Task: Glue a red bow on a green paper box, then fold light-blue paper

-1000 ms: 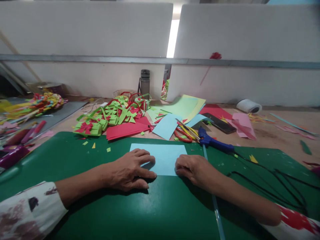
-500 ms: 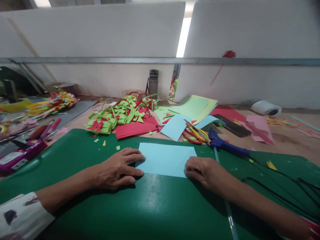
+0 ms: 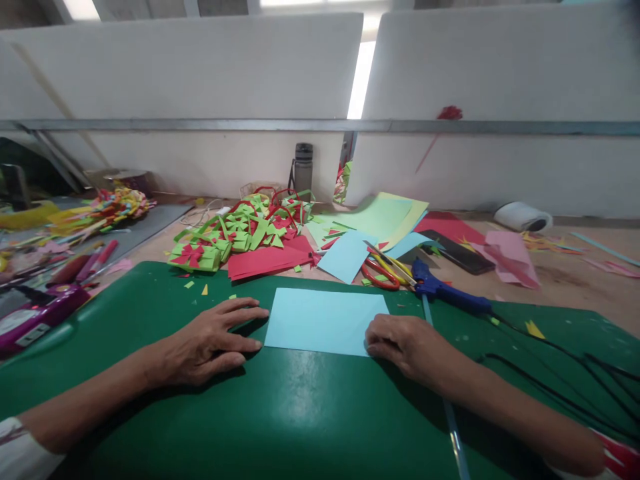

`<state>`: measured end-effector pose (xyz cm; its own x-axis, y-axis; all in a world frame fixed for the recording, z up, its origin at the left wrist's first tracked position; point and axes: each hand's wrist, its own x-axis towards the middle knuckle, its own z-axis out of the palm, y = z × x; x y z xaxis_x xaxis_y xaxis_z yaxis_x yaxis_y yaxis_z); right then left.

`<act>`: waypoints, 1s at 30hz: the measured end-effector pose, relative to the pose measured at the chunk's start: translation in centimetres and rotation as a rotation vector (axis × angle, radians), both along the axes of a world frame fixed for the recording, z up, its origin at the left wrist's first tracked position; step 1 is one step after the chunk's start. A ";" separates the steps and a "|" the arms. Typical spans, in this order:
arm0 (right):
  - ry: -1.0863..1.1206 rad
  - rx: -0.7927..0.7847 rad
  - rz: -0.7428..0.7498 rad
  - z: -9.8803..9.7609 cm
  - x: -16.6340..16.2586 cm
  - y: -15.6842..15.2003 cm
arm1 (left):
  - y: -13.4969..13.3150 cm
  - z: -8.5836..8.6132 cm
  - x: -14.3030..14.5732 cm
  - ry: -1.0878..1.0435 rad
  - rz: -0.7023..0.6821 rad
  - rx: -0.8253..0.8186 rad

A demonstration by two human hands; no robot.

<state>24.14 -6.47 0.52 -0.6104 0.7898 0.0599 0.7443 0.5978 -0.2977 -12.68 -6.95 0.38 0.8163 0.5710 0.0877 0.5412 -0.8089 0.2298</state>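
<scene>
A light blue sheet of paper (image 3: pixel 320 321) lies flat on the green mat (image 3: pixel 280 420) in front of me. Just off its left edge, my left hand (image 3: pixel 217 343) rests on the mat with fingers spread, holding nothing. At the lower right corner, the curled fingers of my right hand (image 3: pixel 400 341) are pinched on the paper; the fingertips are partly hidden. A blue glue gun (image 3: pixel 450 293) with a clear glue stick lies beyond my right wrist.
Behind the mat lie small green paper bags (image 3: pixel 250 227), red paper (image 3: pixel 270 259), orange-handled scissors (image 3: pixel 380 275), a phone (image 3: pixel 460 253) and a dark bottle (image 3: pixel 303 170). A purple device (image 3: pixel 43 317) is at left. Black cable (image 3: pixel 545 383) runs across the right.
My left hand has come off the paper's left edge and moved left. My right hand stays at the lower right corner. The view has shifted slightly.
</scene>
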 end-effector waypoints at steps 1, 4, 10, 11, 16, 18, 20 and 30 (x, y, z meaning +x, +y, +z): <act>0.001 0.006 0.000 0.1 0.0 -0.1 | 0.0 0.0 -0.3 -0.012 0.013 0.012; 0.003 0.046 -0.006 0.3 -0.1 -0.3 | 0.1 0.3 0.3 -0.097 0.120 0.093; -0.002 0.202 -0.028 -0.3 -2.8 -0.1 | 1.4 -0.5 9.3 0.006 0.159 0.118; -0.018 0.209 -0.013 -0.7 -3.3 0.0 | 1.7 -0.9 11.0 0.030 0.138 0.101; -0.134 0.160 0.014 -2.0 -3.9 -0.1 | 2.4 -2.3 14.5 0.073 0.123 0.052; -0.182 0.144 -0.002 -2.0 -3.2 -0.4 | 2.3 -2.2 13.8 0.126 0.131 0.013; -0.243 0.152 -0.033 -2.0 -2.5 -0.6 | 2.3 -2.0 12.8 0.180 0.167 -0.005; -0.355 0.376 -0.122 -2.6 -0.1 0.2 | 2.3 -3.0 8.7 0.202 0.358 0.082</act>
<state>24.00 -6.28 -2.05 -0.5499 0.8198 0.1596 0.8310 0.5178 0.2034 -3.93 -4.66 -2.67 0.5726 0.8198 0.0032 0.8193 -0.5724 0.0324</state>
